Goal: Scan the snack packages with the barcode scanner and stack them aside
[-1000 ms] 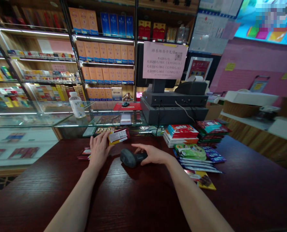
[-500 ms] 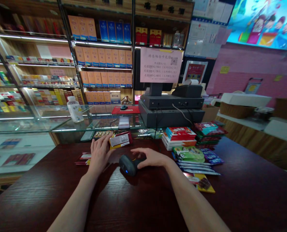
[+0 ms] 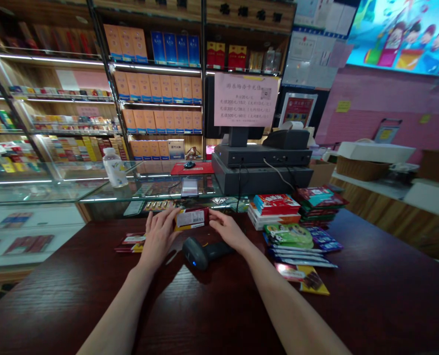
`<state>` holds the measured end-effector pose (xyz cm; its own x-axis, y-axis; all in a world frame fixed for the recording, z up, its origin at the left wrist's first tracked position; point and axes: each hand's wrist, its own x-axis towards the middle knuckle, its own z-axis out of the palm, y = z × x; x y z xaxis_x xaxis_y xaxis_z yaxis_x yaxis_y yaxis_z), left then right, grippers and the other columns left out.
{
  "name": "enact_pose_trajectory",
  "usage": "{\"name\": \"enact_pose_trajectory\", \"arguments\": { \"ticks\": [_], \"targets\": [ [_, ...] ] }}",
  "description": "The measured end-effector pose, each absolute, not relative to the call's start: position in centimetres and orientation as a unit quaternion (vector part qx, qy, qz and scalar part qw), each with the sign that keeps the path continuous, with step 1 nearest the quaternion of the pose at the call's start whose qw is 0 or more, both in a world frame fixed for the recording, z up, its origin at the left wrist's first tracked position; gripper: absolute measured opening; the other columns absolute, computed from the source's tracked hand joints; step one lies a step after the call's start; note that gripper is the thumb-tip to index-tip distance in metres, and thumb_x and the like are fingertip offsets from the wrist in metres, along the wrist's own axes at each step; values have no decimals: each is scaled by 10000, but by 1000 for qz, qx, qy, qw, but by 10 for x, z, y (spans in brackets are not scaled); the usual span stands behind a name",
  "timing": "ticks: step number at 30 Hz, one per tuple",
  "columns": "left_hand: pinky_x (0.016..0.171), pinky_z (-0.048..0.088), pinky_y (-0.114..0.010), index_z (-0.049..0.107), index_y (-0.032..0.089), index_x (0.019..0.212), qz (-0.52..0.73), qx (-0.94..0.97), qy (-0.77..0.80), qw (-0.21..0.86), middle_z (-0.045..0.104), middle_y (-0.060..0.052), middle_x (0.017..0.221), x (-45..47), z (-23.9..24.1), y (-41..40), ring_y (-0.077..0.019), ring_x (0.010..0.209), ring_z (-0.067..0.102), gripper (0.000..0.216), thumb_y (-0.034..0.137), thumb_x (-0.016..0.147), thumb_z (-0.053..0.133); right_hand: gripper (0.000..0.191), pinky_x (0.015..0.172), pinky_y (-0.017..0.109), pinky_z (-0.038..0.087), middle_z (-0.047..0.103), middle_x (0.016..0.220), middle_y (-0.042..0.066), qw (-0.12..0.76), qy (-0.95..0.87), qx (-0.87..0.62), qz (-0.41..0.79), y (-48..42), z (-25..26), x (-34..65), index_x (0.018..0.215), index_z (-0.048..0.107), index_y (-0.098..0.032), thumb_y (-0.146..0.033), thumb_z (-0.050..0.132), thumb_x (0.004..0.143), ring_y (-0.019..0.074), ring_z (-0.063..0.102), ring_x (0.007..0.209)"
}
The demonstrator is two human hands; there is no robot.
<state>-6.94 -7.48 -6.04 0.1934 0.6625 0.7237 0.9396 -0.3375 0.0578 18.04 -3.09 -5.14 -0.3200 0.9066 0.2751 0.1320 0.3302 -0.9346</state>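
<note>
A red-and-yellow snack packet [image 3: 190, 218] with a white printed label stands tilted between my two hands. My left hand [image 3: 161, 237] has its fingers at the packet's left end, and my right hand [image 3: 227, 230] pinches the right end with its fingertips. Just below, a dark barcode scanner [image 3: 199, 254] with a blue light lies on the brown table [image 3: 190, 315], touched by neither hand. Left of my left hand lie similar flat red-and-yellow packets [image 3: 128, 241], partly covered by the hand.
At right are stacked red and white boxes [image 3: 274, 209], green bags [image 3: 289, 236], dark red bags [image 3: 321, 197] and a yellow packet [image 3: 313, 281]. Behind the table stand a glass counter [image 3: 101, 190], a cash register [image 3: 262, 172] and a bottle [image 3: 115, 167].
My right hand has left the scanner and moved up to the packet's right end. The packet has shifted slightly right and straightened, and my left hand has moved a little right with it.
</note>
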Motion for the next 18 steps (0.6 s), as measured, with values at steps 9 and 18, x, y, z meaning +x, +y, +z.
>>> {"name": "enact_pose_trajectory", "arguments": {
  "ticks": [9,18],
  "targets": [
    [985,438,-468,477,334,1431,-327,-698,-606,194,574,-111,1244,-65,-50,-79,-293,1127,548,656,239,815,682,498,845,335,527,696,1158,64,445,-683,-388,430,-30,-52,174,1330,612,-233,-256,600,833,188,654,935],
    [1000,438,-440,410,287,1482,-357,-687,-621,120,585,-117,1302,-66,-54,-76,-272,1216,547,648,154,856,513,456,817,329,547,706,1100,56,432,-656,-384,486,-29,-45,159,1283,636,-230,-251,584,831,176,672,904]
  ]
}}
